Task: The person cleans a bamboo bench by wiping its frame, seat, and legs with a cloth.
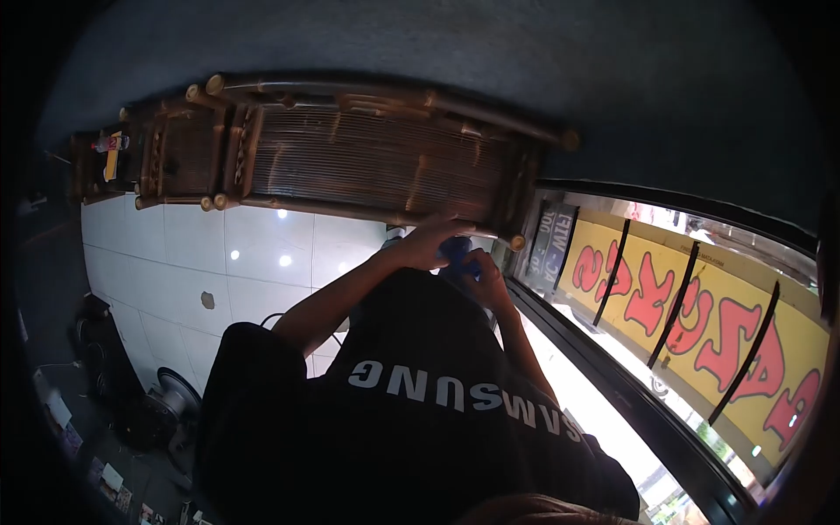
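Ahead of my black shirt, both hands come together at a small blue thing [454, 251]. It is partly covered by fingers, and I cannot make out what kind of thing it is. My left hand [427, 243] curves over its far left side, fingers closed against it. Bent fingers of my right hand [483, 269] pinch it from the right. Just beyond the hands runs the front rail of a bamboo bench [376, 166] with a dark slatted seat.
A glass door or window frame [612, 372] stands on the right, with a yellow banner [691, 324] in red letters outside. Pale floor tiles [254, 262] lie to the left. A pedestal fan or similar dark machine [166, 407] is at lower left. A bottle [107, 144] sits far left.
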